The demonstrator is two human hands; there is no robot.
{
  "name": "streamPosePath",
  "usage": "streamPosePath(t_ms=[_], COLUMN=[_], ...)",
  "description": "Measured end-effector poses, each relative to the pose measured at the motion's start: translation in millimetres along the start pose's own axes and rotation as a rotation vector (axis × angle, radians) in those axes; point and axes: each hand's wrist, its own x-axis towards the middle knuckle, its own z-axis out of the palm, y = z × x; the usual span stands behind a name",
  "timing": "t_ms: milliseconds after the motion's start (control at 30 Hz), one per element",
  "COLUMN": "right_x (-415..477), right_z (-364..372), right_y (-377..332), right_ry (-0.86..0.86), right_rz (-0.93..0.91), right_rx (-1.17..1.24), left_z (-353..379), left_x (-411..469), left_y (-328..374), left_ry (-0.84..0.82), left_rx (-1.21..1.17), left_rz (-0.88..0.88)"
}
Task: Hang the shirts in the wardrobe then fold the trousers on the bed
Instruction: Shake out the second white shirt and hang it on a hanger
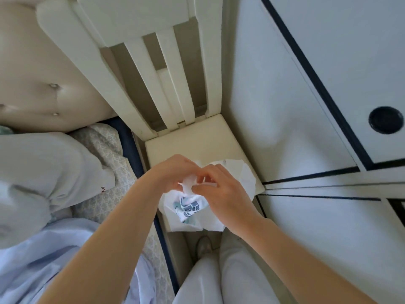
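Both hands work over chair (pixel 198 145): left hand (pixel 173 172), right hand (pixel 221 190) fingers curled, pinching pale loop (pixel 189 183) atop white printed shirt (pixel 190 208), maybe hanger, we can't confirm. Shirt bunched on near seat edge for support; wardrobe (pixel 306 106) just right. Blue shirt (pixel 54 255) waits left on bed (pixel 105 154).

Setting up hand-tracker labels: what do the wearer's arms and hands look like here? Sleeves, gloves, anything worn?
The left hand and right hand are both bare: no gloves, and no rings that show. The left forearm and right forearm are uncovered to the frame edge, with no sleeve, watch or band in view. Fingernails are too blurred to judge.
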Motion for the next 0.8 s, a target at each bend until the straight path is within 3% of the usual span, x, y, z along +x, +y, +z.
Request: streamPosePath(t_ms=[100, 200, 300, 400, 600, 800], right_x=[-20.1, -40.9, -61.3, -81.4, -119.3, -160.0], right_z=[-2.0, -4.7, -11.0, -27.1, -68.8, -88.1], right_y=[-10.9, -18.2, -27.4, -41.8, -54.2, -55.1], right_ry=[0.122, 0.182, 0.127, 0.097, 0.329, 0.177], right_rz=[-0.091, -0.02, 0.039, 0.141, 0.355, 0.449], right_rx=[-0.084, -0.034, 0.064, 0.195, 0.179, 0.038], left_z=[2.7, 11.5, 23.2, 36.2, 70.8, 116.3], left_x=[-18.9, -45.9, -75.1, -103.5, -163.3, -213.9], left_y=[-13.5, -15.4, -15.3, -16.7, -14.0, -17.8], left_ry=[0.111, 0.177, 0.202, 0.201, 0.056, -0.214], left_rx=[-0.259, -0.426, -0.454, -0.324, -0.022, 0.228], left_rz=[0.13, 0.239, 0.347, 0.439, 0.613, 0.69])
